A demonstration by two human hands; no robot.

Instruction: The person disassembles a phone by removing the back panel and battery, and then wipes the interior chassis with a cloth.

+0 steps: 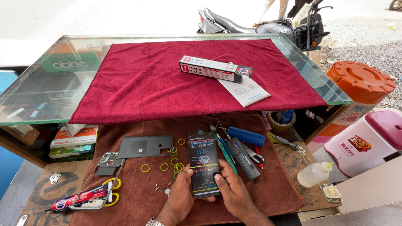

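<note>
A head-worn camera looks down at a phone repair stall. At the lower centre of the frame, the left hand (181, 196) and right hand (231, 190) both grip a dark smartphone (204, 169), fingers closed around its lower edges and thumbs pressed on its screen, which carries a printed protective film. The phone lies on a brown cloth (268, 188) covering the tabletop. At the lower right, a small white squeeze bottle (314, 173) with a yellow tip holds clear liquid. Just above it, at the right middle, an open round cup (279, 119) holds a blue object. At the far right stand an orange-lidded jug (360, 83) and a white container with a dark pink lid (368, 140). Yellow rubber bands (173, 161) lie scattered left of the phone, near a grey phone back panel (144, 146); screwdrivers (245, 136) lie to its right. Above, a red towel (167, 83) on a glass counter (42, 83) carries a long glue box (215, 69). A parked motorcycle (268, 27) stands on the street beyond.
</note>
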